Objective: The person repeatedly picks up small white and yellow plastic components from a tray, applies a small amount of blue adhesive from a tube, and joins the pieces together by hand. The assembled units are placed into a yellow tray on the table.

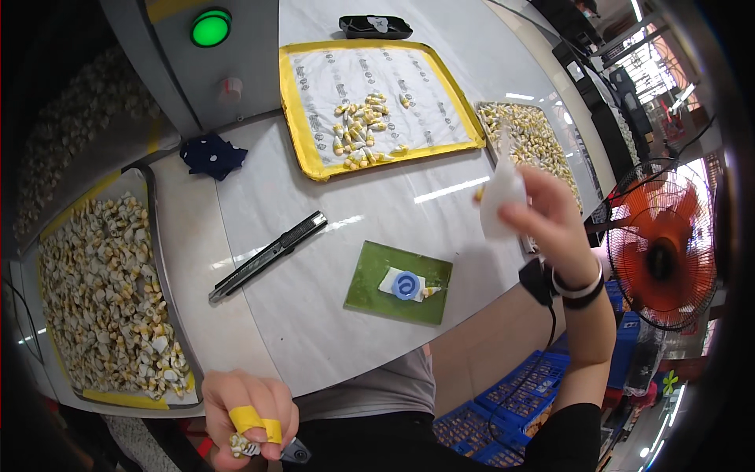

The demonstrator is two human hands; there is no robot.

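Observation:
My left hand [250, 409], with yellow tape round its fingers, is closed at the lower edge on a small white-and-yellow piece [242, 447]. A grey tool end [296, 453] shows beside that hand; I cannot tell what it belongs to. My right hand [550, 208] is raised at the right and grips a translucent white squeeze bottle [502, 200] with its narrow tip up. Between the hands lies a green slab [370, 275]. On it sit a blue round piece [406, 285] over a white patch and a small white-and-yellow piece [432, 292].
A black utility knife [269, 256] lies left of the slab. A yellow-edged tray [311, 165] holds several small pieces; two fuller trays flank the table, left [169, 315] and right [578, 169]. Dark cloth [212, 156], a black case [376, 27], blue crates [525, 383] and an orange fan [661, 244] stand around.

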